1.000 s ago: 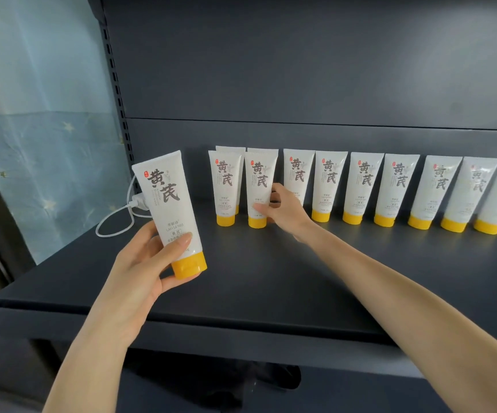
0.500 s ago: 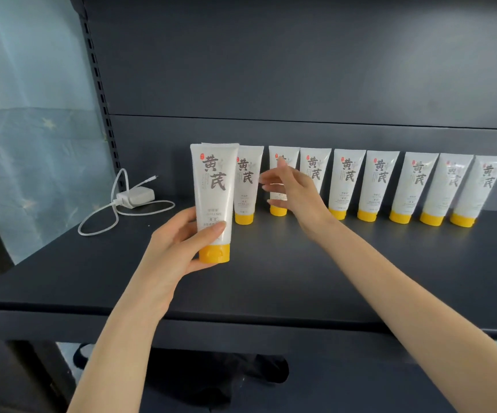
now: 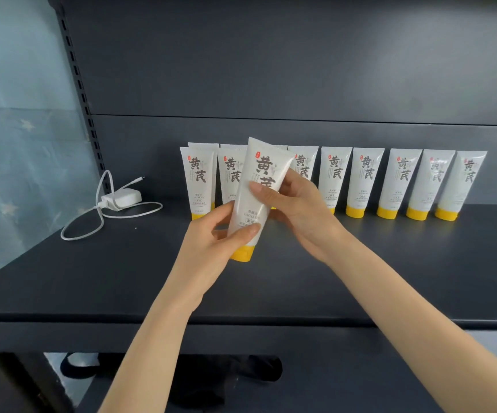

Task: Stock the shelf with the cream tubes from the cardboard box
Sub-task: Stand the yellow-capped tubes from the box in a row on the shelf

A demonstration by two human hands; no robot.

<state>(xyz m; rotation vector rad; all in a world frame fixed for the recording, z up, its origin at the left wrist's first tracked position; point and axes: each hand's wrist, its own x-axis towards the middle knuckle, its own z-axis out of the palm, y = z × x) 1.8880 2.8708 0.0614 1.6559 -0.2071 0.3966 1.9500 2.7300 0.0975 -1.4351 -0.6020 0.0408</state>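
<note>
Both hands hold one cream tube [image 3: 256,198] above the dark shelf [image 3: 122,278].

The left hand [image 3: 211,242] grips near its yellow cap, the right hand [image 3: 298,210] its middle; a row of tubes [image 3: 369,180] stands behind, a white charger [image 3: 122,198] far left.

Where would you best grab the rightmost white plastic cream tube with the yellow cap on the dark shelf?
Grip the rightmost white plastic cream tube low, just above its yellow cap, coming from the front, I'd say. It stands cap-down, flattening toward the top; nothing stands before it on the dark shelf.

Right hand [image 3: 301,210] now on tube [image 3: 248,211]
</note>
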